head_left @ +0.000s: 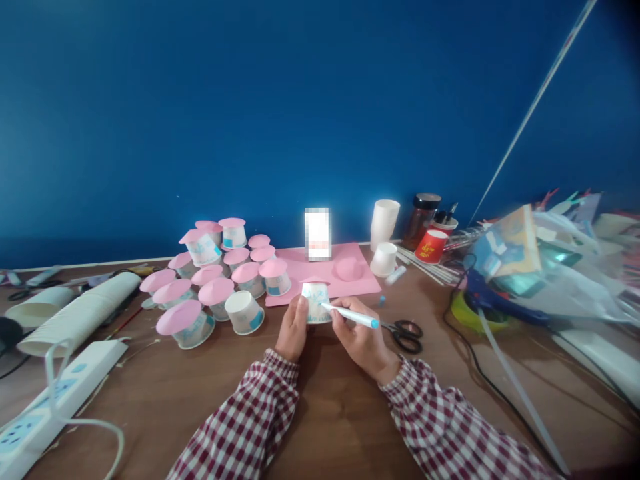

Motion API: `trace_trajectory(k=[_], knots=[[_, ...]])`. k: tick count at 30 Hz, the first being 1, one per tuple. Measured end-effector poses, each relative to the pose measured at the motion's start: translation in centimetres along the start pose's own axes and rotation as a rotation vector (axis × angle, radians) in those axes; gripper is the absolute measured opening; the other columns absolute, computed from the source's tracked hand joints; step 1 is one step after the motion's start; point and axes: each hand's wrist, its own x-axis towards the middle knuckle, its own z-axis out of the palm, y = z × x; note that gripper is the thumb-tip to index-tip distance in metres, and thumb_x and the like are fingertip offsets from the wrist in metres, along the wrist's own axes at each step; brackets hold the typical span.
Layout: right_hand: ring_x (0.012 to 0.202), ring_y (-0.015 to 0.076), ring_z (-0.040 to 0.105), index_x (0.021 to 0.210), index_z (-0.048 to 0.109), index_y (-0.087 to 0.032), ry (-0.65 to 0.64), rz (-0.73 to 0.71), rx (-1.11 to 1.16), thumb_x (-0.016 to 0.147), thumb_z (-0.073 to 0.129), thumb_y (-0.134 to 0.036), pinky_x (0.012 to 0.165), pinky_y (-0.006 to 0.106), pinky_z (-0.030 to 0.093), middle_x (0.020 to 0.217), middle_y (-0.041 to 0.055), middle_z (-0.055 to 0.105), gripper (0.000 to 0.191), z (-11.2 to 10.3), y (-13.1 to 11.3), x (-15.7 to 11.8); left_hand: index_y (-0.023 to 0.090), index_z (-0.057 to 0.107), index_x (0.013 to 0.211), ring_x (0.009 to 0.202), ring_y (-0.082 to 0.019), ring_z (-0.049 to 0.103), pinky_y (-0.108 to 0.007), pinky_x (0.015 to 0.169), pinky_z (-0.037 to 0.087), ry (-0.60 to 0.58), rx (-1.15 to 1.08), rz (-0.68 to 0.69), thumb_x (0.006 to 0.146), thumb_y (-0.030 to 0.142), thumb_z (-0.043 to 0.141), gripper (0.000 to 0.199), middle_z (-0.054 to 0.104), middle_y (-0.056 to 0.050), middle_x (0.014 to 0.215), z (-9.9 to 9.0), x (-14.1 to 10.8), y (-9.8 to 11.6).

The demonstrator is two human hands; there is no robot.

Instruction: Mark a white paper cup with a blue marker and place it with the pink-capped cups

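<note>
We hold a cup (316, 301) on the near side of the pink sheet (293, 265), narrow end up, blue marks drawn over its wall. Our left hand (292, 328) grips it from the left, thumb pressed on the side; we cannot tell how the other fingers lie, since they are hidden. Our right hand (364, 335) has its fingers closed round a marker (356, 316), white with a blue end — its tip is at the cup's wall, though whether it touches we cannot tell.

To the left of the sheet we see a crowd of cups with pink lids (216, 291), some with blue marks, and one bare cup (245, 313) at the near edge of the crowd. A pink cone (349, 269) sits on the sheet's right part. Just beyond its right edge are a white cup (385, 259) and a tall stack (385, 225); farther right of the sheet come a jar (424, 219) and a red cup (431, 247). Scissors (406, 335) lie nearer us than the sheet's right corner — just beside our right hand. Well left of the sheet lies a power strip (103, 360).
</note>
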Motion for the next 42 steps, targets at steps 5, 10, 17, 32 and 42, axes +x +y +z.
trace_trajectory(k=[5,10,17,32,42], knots=[[0.075,0.0158,0.062,0.087,0.059,-0.018,0.030,-0.009,-0.002,0.085,0.049,-0.023,0.071,0.027,0.051,0.082,0.0055,0.064,0.012,0.0,0.0,0.0,0.012,0.060,0.100,0.078,-0.019,0.056,-0.032,0.072,0.045,0.004,-0.004,-0.007,0.081,0.054,0.046,0.047,0.063,-0.008,0.086,0.0,-0.1,0.1],[0.072,0.0147,0.060,0.086,0.058,-0.018,0.029,0.019,-0.006,0.085,0.049,-0.023,0.070,0.026,0.050,0.079,0.0042,0.063,0.010,0.0,0.0,0.0,0.012,0.060,0.099,0.077,-0.019,0.055,-0.031,0.072,0.044,-0.014,0.016,-0.008,0.081,0.054,0.046,0.047,0.062,-0.007,0.085,0.0,-0.2,0.5],[0.063,0.0127,0.059,0.085,0.057,-0.018,0.044,0.053,0.012,0.086,0.049,-0.023,0.060,0.022,0.049,0.074,0.0023,0.062,0.009,-0.4,-0.4,0.3,0.014,0.058,0.100,0.081,-0.018,0.054,-0.030,0.075,0.043,-0.041,0.074,0.005,0.085,0.052,0.039,0.045,0.061,-0.007,0.091,-0.2,-0.1,0.4],[0.070,0.0146,0.059,0.085,0.056,-0.018,0.085,-0.004,0.007,0.085,0.050,-0.021,0.067,0.026,0.050,0.078,0.0038,0.061,0.008,-0.2,-0.3,0.3,0.012,0.058,0.105,0.083,-0.019,0.056,-0.029,0.074,0.044,-0.082,0.080,0.003,0.087,0.050,0.038,0.046,0.064,-0.009,0.095,-0.2,-0.3,1.0],[0.071,0.0143,0.059,0.085,0.057,-0.017,0.052,0.025,0.037,0.084,0.051,-0.021,0.068,0.025,0.049,0.079,0.0035,0.061,0.007,-0.4,-0.6,0.2,0.011,0.060,0.104,0.080,-0.019,0.056,-0.029,0.072,0.044,-0.136,0.073,0.000,0.086,0.048,0.040,0.046,0.065,-0.007,0.087,-0.1,-0.3,1.4]])
